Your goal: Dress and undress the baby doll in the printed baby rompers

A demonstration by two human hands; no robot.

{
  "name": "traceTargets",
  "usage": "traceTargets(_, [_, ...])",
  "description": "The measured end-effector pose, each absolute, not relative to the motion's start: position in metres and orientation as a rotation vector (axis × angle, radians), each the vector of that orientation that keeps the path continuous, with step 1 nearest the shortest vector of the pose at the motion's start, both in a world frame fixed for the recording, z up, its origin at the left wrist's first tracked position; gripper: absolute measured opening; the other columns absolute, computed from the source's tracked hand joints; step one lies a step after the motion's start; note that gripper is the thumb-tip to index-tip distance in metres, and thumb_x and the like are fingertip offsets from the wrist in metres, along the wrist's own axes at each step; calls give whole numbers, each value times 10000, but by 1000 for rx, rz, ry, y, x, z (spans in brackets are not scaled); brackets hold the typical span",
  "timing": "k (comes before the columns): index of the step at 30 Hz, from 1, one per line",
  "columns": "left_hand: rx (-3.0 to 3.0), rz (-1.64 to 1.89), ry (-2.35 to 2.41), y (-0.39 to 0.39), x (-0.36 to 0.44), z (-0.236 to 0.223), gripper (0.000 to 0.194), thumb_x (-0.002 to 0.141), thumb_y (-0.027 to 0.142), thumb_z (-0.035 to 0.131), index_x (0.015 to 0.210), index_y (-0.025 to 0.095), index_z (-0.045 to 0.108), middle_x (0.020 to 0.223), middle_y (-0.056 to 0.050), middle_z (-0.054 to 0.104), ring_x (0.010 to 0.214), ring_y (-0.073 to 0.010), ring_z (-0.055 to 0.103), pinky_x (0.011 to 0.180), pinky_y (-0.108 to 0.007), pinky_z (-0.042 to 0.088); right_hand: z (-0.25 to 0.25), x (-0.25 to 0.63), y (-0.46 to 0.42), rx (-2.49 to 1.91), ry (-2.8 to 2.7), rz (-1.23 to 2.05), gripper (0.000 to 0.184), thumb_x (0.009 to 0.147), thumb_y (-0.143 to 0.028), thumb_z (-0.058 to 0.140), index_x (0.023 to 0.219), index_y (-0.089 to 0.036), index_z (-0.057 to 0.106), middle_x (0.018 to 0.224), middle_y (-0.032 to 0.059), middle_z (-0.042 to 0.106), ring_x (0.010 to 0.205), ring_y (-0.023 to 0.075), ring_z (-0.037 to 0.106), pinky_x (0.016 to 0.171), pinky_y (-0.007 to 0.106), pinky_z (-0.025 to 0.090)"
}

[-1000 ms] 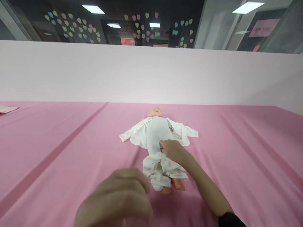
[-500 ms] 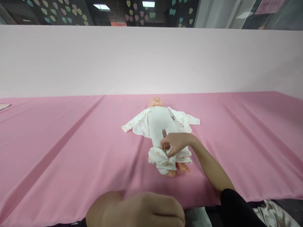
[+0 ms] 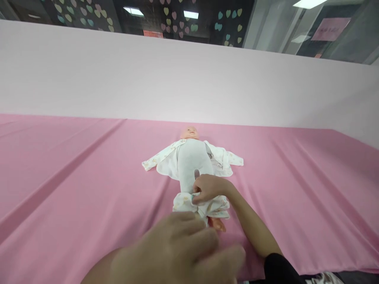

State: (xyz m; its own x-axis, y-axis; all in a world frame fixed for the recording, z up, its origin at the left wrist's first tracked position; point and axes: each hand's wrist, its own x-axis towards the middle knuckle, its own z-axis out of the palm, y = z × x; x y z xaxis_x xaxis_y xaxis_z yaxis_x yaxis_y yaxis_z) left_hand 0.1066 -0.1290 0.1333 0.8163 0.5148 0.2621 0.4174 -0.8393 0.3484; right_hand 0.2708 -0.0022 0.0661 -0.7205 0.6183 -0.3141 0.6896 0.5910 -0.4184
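A baby doll (image 3: 194, 161) lies on its back on the pink table cover (image 3: 74, 173), head away from me. Its white patterned top lies spread open at both sides. White patterned trousers (image 3: 204, 205) are bunched low around its legs, and one bare foot shows below them. My right hand (image 3: 209, 187) is closed on the trousers' waistband at the doll's hips. My left hand (image 3: 180, 250) hovers close to the camera, blurred, fingers stretched out toward the doll's feet and holding nothing.
A pale pink wall panel (image 3: 189, 79) runs along the far edge of the table. Above it are dark windows with pastel heart stickers (image 3: 177, 15). Folds cross the pink cover on both sides of the doll.
My left hand has risen from the bottom edge and reached forward toward the doll's feet. My right hand stays at the waistband. The view has shifted slightly.
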Motion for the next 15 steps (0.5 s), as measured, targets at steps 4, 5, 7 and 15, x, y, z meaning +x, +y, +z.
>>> traceTargets(4, [2683,142,1158,-81,121,125,376,910,389,294,788,186,585,656,-38,572,569,-160,525,540,-297,408,59,271,11,1120,2654,-959,384,765,-330,533,451,-171,380,427,-54,309,443,67,282,451,241,215])
traceTargets(5, [2639,22,1306,-69,123,118,395,905,389,294,736,169,575,616,-40,550,544,-163,516,515,-292,389,55,271,16,1056,2628,-1013,348,741,-303,566,462,-166,411,438,-58,339,451,65,299,452,233,228])
traceTargets(7, [2591,-209,1477,-48,125,103,392,892,328,304,644,148,550,548,-46,503,511,-166,501,481,-282,348,47,271,25,887,2576,-1165,249,684,-279,644,523,-154,501,498,-60,437,492,65,379,473,213,282])
traceTargets(15, [2353,-178,1317,-10,119,80,188,847,249,342,836,158,507,666,-37,540,514,-135,454,460,-257,278,46,286,42,746,2642,-1430,164,756,-243,587,878,-151,646,821,7,638,709,105,545,640,211,416])
